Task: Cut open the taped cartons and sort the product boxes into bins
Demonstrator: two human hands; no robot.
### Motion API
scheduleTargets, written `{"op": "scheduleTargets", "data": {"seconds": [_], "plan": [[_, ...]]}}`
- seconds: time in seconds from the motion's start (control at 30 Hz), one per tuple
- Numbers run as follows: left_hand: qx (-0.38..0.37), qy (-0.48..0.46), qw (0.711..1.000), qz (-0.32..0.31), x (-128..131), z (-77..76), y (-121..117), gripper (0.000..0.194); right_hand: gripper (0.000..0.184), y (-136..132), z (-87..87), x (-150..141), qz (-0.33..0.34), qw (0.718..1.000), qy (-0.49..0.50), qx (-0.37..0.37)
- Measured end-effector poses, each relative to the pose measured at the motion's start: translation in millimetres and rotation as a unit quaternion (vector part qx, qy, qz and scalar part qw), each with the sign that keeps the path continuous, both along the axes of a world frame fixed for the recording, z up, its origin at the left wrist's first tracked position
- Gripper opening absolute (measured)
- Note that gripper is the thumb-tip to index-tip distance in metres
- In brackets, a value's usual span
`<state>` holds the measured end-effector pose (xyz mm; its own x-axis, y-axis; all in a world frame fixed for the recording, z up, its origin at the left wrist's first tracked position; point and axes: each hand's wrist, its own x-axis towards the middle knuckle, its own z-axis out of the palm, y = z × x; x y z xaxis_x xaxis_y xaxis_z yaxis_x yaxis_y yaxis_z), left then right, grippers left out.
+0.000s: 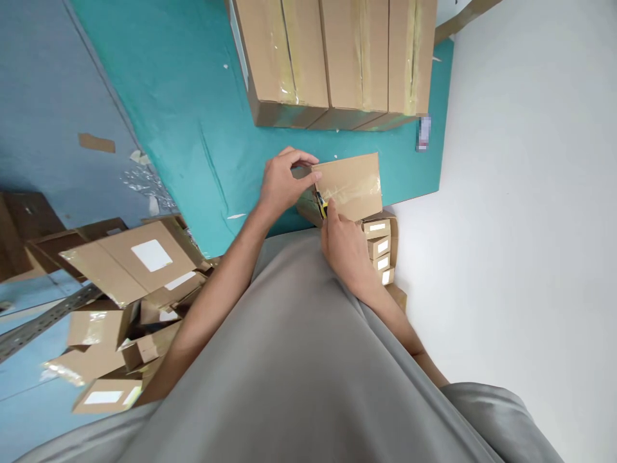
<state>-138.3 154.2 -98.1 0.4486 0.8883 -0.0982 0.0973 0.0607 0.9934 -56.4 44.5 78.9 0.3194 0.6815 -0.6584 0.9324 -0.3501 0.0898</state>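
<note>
Left hand (pixel 283 181): brown rectangular cardboard box (pixel 351 188) held at corner.
Right hand (pixel 346 249): slim yellow-and-black utility knife (pixel 322 205) grasped against box edge.
Beyond hands: three taped brown cardboard cartons (pixel 357 61) lined up.

Carton (pixel 354 183) set at near edge of table (pixel 187 96), three boxes (pixel 354 64) lined up behind, loose boxes (pixel 113 257) heaped at left.

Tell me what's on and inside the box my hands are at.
Shiny tape crosses the box; the left hand touches its corner, and the right hand holds a knife at its edge. Its contents are covered, so I can't see them.
</note>
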Motion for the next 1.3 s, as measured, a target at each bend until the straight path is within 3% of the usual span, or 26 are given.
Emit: {"op": "scheduleTargets", "data": {"seconds": [0.3, 0.5, 0.73, 0.87, 0.97, 1.1, 1.2, 1.3], "plan": [[-0.008, 0.011, 1.0, 0.02, 2.9, 3.0, -5.7, 0.022, 0.063, 11.5, -1.2, -14.2, -0.017, 0.999, 0.01, 0.026], [-0.008, 0.017, 0.999, 0.039, 4.5, 4.4, -9.2, 0.018, 0.066, 25.2, -2.0, -20.1, 0.041, 0.999, -0.01, -0.014], [-0.028, 0.059, 0.996, 0.056, 8.8, 12.7, -17.9, 0.017, 0.056, 10.4, 3.7, -16.1, 0.081, 0.992, -0.042, -0.086], [-0.021, 0.055, 0.996, 0.07, 8.2, 12.0, -21.9, 0.019, 0.062, -1.2, 12.9, -6.8, 0.081, 0.991, -0.01, -0.105], [0.002, 0.052, 0.996, 0.073, -2.3, 8.8, -28.7, 0.024, 0.068, -12.3, 27.2, 10.9, 0.058, 0.994, 0.01, -0.087], [0.048, 0.078, 0.995, 0.03, -23.8, -0.1, -45.3, 0.049, 0.062, -27.1, 35.9, 62.6, -0.013, 0.999, -0.02, 0.03], [0.077, 0.134, 0.988, -0.018, -29.1, -6.6, -56.9, 0.084, 0.062, -34.7, 17.9, 115.8, -0.072, 0.987, -0.072, 0.121], [0.105, 0.17, 0.979, -0.045, -21.2, -8.5, -62.0, 0.1, 0.065, -39.3, -14.6, 158.9, -0.095, 0.977, -0.072, 0.174]]}}
